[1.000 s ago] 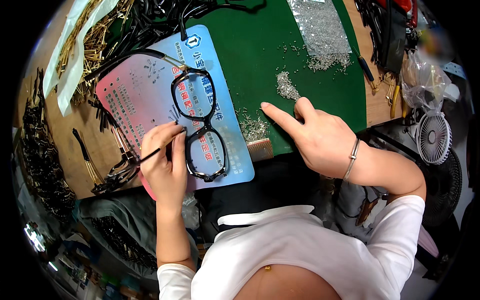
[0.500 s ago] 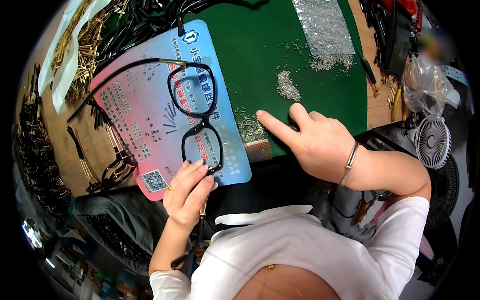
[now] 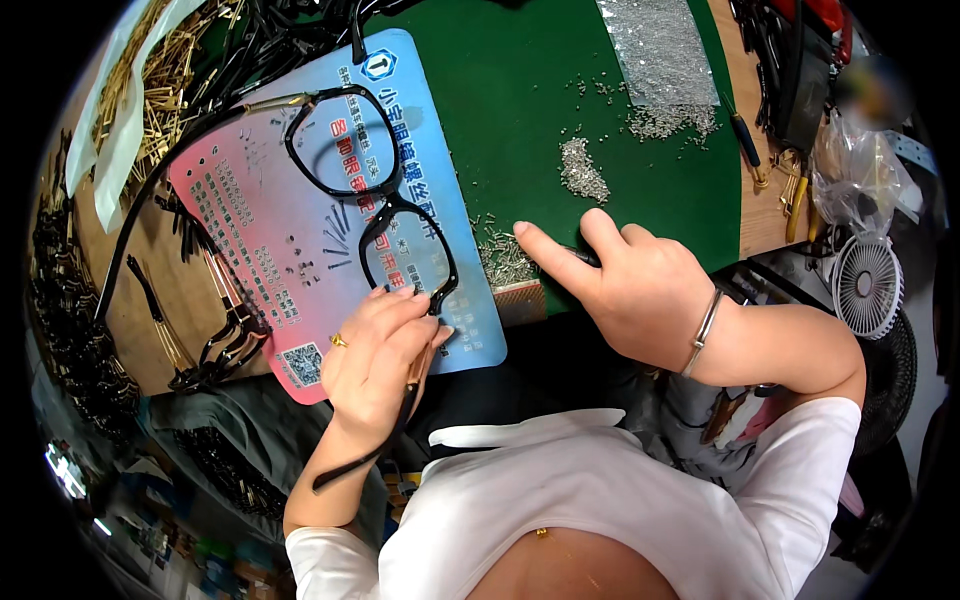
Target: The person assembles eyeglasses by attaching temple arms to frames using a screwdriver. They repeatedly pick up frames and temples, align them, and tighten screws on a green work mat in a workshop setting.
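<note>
Fingers closed at the frame's lower hinge, my left hand [image 3: 375,365] holds a pair of black glasses [image 3: 393,195] over a pink and blue printed mat. One temple reaches out to the far left; the other hangs down past my left wrist. My right hand [image 3: 625,285] points its index finger at the edge of a heap of tiny screws [image 3: 505,258]. Its other fingers are curled, and a dark piece shows between them, mostly hidden. Beyond it is a second heap of small silvery parts [image 3: 582,172].
A clear bag [image 3: 660,55] of small metal parts spills onto the green mat [image 3: 520,90]. Black and gold temples [image 3: 165,100] crowd the far left. To the right lie a screwdriver [image 3: 745,140], pliers [image 3: 797,208] and a small white fan [image 3: 866,287].
My left hand has shifted the glasses left and turned them, so the far lens is now further left and the near temple swings across my wrist. My right hand has barely moved.
</note>
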